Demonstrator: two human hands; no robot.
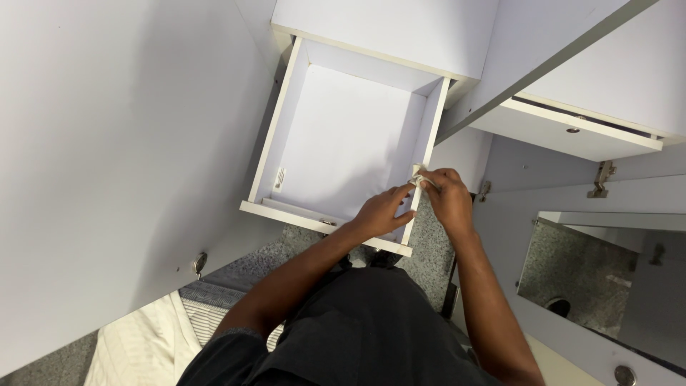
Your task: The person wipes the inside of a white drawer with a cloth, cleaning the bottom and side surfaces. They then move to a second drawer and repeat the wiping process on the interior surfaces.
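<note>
Head view: my left hand (pixel 382 209) and right hand (pixel 446 194) meet at the right side wall of the open white drawer (pixel 282 114), both pinching a small pale object (pixel 419 176) on its top edge. Mirror (pixel 607 275) lower right, well apart.

Below, speckled grey floor (pixel 429 264); at right, mirror (pixel 607 279) on an open cabinet door, metal hinge (pixel 602 179); lower left, cream striped cloth (pixel 153 343).

Dark short-sleeved shirt, bare forearms
</note>
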